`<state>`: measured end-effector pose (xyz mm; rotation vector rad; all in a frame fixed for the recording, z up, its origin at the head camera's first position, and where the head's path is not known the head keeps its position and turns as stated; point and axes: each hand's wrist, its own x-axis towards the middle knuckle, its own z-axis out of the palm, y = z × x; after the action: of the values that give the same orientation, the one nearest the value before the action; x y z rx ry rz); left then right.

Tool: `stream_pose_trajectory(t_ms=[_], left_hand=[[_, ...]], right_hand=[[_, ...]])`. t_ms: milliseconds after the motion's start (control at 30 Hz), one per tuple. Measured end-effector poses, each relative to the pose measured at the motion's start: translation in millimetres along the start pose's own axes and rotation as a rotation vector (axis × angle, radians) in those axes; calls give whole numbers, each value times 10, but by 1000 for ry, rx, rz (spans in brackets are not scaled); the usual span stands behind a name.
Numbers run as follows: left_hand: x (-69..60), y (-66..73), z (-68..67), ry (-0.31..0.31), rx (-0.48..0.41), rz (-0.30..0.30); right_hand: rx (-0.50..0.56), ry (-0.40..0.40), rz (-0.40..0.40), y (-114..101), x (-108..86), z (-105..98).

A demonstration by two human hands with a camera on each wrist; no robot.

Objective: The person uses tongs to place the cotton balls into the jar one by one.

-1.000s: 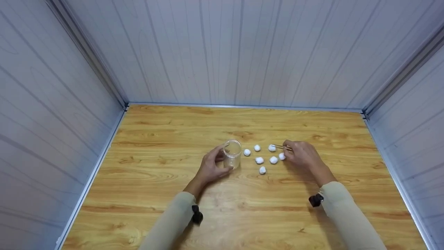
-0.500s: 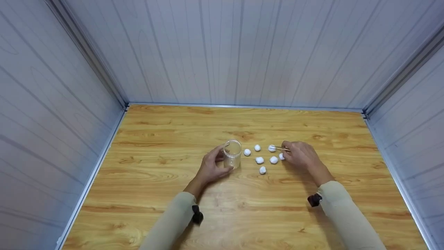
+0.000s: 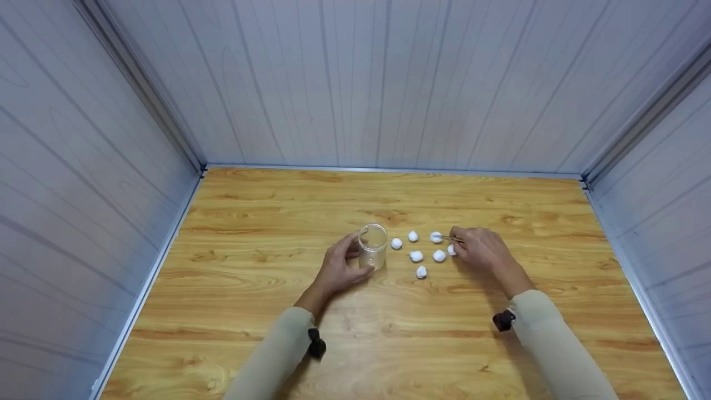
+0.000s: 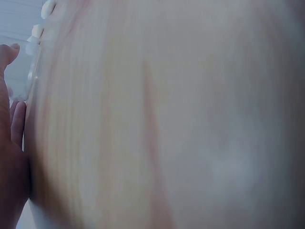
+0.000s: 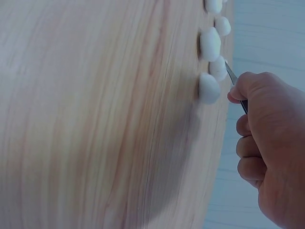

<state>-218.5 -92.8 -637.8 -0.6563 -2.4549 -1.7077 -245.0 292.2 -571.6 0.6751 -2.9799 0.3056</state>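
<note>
A clear, uncovered jar (image 3: 372, 244) stands upright on the wooden table, and my left hand (image 3: 340, 266) grips its left side with fingers and thumb around it. My right hand (image 3: 484, 251) pinches metal tweezers (image 3: 456, 239), whose tips touch a white cotton ball (image 3: 436, 237) in the upper row. In the right wrist view the tweezers (image 5: 231, 75) reach a ball (image 5: 218, 68) behind a nearer ball (image 5: 208, 88). One more ball (image 3: 452, 250) is partly covered by my right hand. The left wrist view shows the jar (image 4: 21, 71) at its left edge.
Other white balls lie loose between jar and tweezers, among them one close to the jar (image 3: 396, 243) and one nearest me (image 3: 421, 272). Light panel walls (image 3: 355, 83) enclose the table (image 3: 355, 344) at the back and both sides.
My right hand has shifted slightly left, and the tweezers' tips have drawn closer together at the same ball. The left hand and the jar have stayed in place.
</note>
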Motion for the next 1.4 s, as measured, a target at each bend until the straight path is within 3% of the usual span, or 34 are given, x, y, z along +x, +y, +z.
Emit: stream_pose_trajectory(t_ms=[400, 767, 1133, 1400], left_hand=[[-1, -17, 4, -3, 8, 8], [-1, 8, -3, 3, -3, 5], [-6, 1, 1, -1, 11, -14], [2, 25, -2, -1, -2, -17]], right_hand=[[-8, 37, -19, -10, 3, -12], [9, 75, -40, -21, 36, -157], [6, 208, -90, -8, 25, -214], [13, 246, -108, -59, 46, -323]])
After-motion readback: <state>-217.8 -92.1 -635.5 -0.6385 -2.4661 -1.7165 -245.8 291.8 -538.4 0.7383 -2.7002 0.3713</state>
